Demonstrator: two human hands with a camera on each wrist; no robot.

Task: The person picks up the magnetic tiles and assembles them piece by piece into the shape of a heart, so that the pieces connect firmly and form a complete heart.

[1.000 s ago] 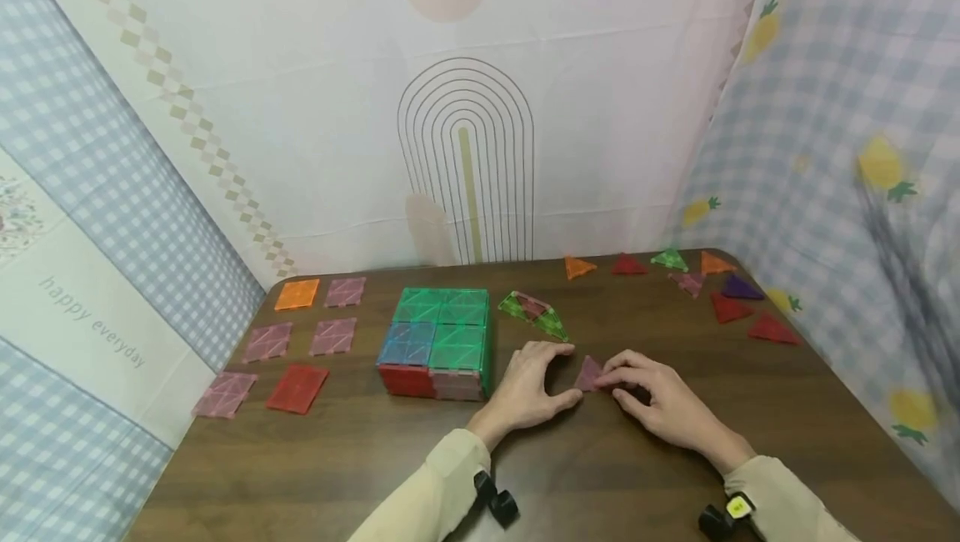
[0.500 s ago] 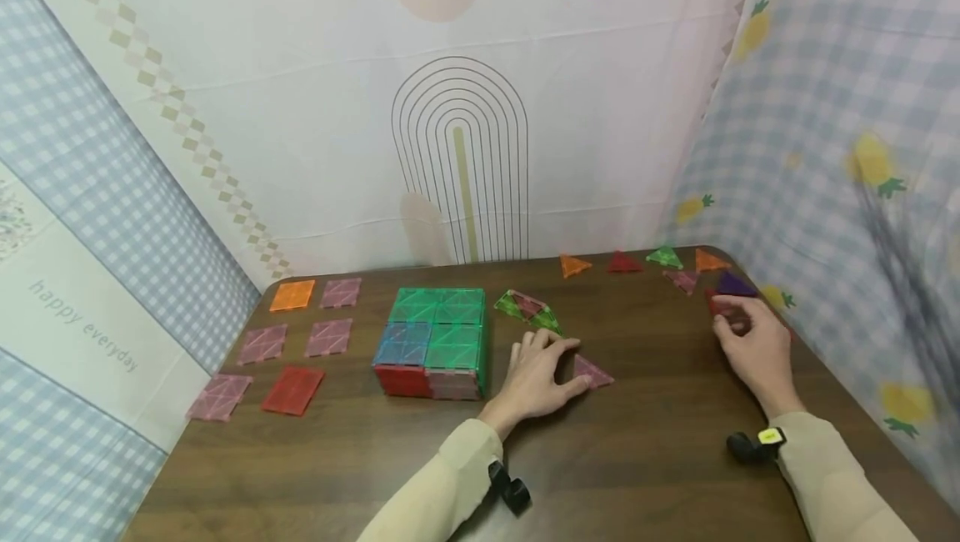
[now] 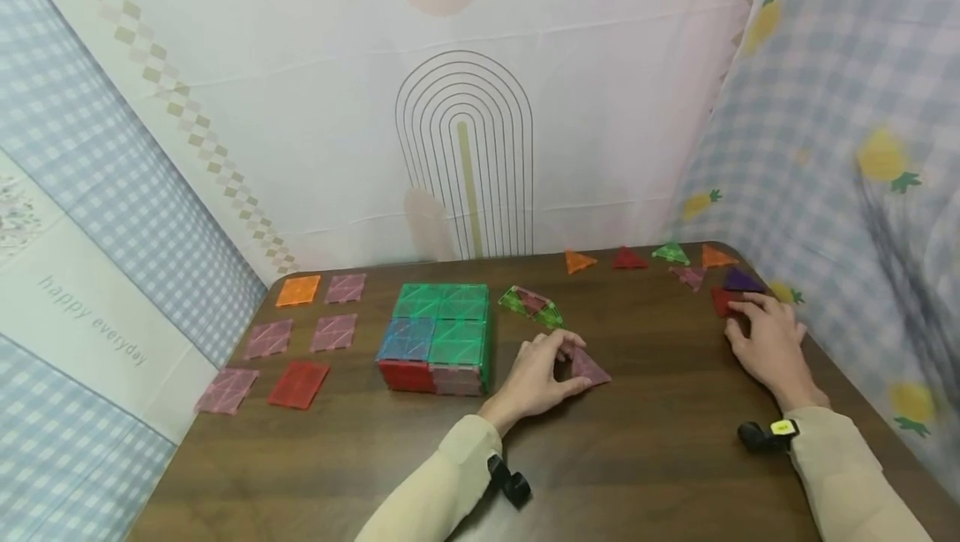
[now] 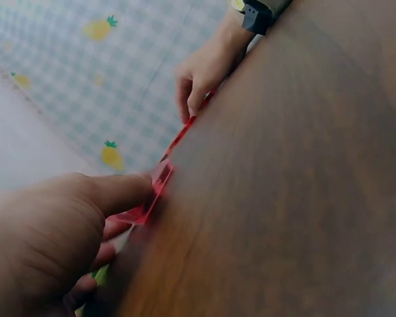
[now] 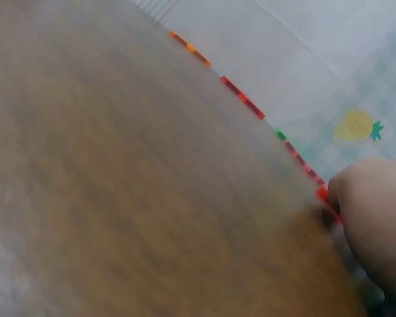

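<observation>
My left hand (image 3: 534, 377) pinches a pink triangular magnetic tile (image 3: 589, 368) between thumb and fingers; the tile stands tilted off the table in the left wrist view. At the table's right side, my right hand (image 3: 771, 346) has thumb and fingertips at a red triangular magnetic tile (image 3: 723, 302), its right part covered by the fingers. The right wrist view shows curled fingers over this red tile (image 5: 323, 195). Left of my left hand stands a box built of magnetic tiles (image 3: 457, 342), green and blue on top. Behind that hand lies a joined green and pink tile piece (image 3: 531, 305).
Orange (image 3: 579, 261), red (image 3: 628, 258), green (image 3: 671, 253), pink (image 3: 688, 277) and purple (image 3: 742, 280) triangular tiles line the table's back right. On the left lie several square tiles, among them an orange one (image 3: 297, 291) and a red one (image 3: 298, 384).
My right hand has left the pink triangle and moved right to the red tiles. My left hand has closed on the pink triangle and tilted it up.
</observation>
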